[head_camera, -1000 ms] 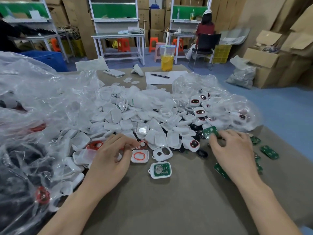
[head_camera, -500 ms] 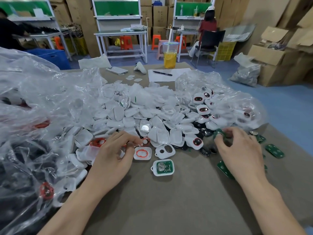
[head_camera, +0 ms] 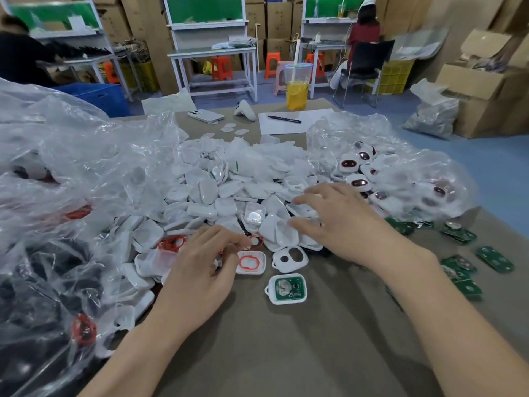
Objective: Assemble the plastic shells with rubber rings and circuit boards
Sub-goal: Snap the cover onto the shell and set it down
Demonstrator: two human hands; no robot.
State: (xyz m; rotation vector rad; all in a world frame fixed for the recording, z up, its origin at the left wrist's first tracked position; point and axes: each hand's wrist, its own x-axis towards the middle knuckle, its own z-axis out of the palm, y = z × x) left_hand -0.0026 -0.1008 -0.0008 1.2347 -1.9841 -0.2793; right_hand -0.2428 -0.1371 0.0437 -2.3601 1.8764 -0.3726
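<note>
My left hand (head_camera: 200,270) lies at the near edge of the pile of white plastic shells (head_camera: 226,193), fingers curled, thumb and forefinger pinching what looks like an orange rubber ring. Just right of it sits a shell with an orange ring inside (head_camera: 250,262). Beside that lie a shell front with two holes (head_camera: 289,259) and a shell holding a green circuit board (head_camera: 287,288). My right hand (head_camera: 340,222) hovers over the pile with fingers spread, thumb touching a white shell. Loose green circuit boards (head_camera: 493,259) lie at the right.
Crumpled clear plastic bags (head_camera: 71,181) with shells and orange rings fill the left. A bag of finished units (head_camera: 372,170) sits at the back right. A phone (head_camera: 205,116), paper with a pen (head_camera: 283,118) and a drink cup (head_camera: 297,87) stand at the far edge.
My right hand left the circuit boards at the right and moved left onto the shell pile; the green board it pinched is no longer seen. My left hand stayed put.
</note>
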